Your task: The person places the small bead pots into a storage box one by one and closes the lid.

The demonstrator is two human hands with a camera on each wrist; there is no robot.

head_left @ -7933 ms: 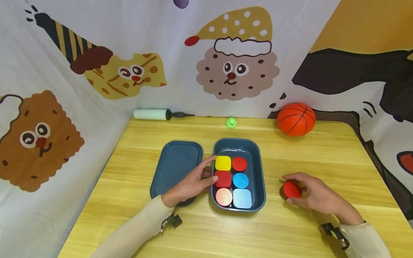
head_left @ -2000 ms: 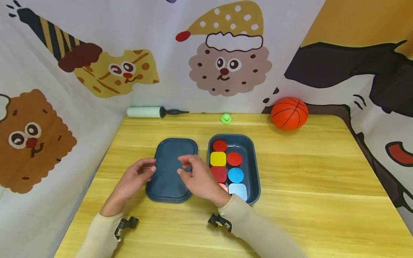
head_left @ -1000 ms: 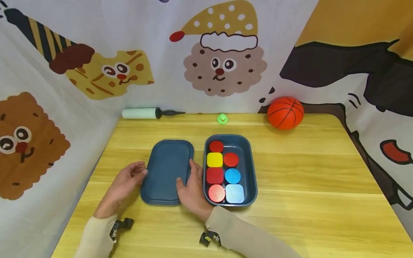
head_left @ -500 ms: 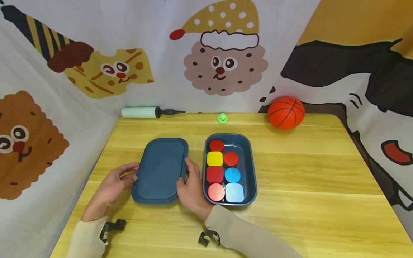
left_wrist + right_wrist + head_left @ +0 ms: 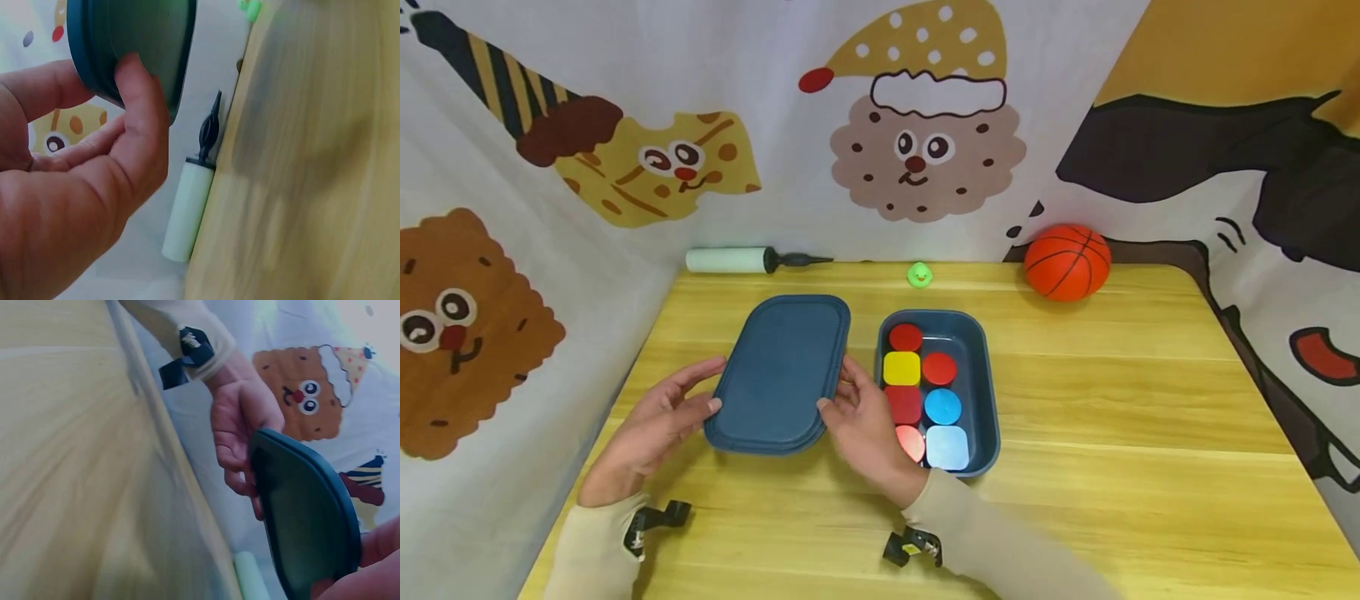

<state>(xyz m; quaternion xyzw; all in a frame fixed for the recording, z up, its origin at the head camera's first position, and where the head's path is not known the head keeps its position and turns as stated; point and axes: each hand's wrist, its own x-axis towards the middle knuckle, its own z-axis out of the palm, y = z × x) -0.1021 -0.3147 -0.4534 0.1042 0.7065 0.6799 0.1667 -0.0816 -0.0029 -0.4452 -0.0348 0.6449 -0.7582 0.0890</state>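
Note:
Both hands hold a dark blue rectangular lid (image 5: 782, 371) with rounded corners, raised above the table. My left hand (image 5: 655, 421) grips its left edge, thumb on the top side and fingers beneath. On the opposite edge my right hand (image 5: 868, 425) pinches the lid the same way. In the left wrist view, fingers (image 5: 140, 94) curl against the lid's underside. To the right stands a matching dark blue box (image 5: 988, 392), partly behind my right hand. Inside are red round pieces (image 5: 939, 368), a yellow square one (image 5: 902, 368), a blue round one (image 5: 943, 407) and a pale blue square (image 5: 947, 447).
At the table's back edge lie a pale green hand pump (image 5: 730, 260), a small green duck (image 5: 920, 275) and an orange basketball (image 5: 1067, 262). A cartoon-printed cloth (image 5: 790, 167) hangs behind the wooden table (image 5: 1112, 433).
A red round piece went from my right hand into the box's back left corner. Both hands then moved to the lid, slid it left and lifted it off the table.

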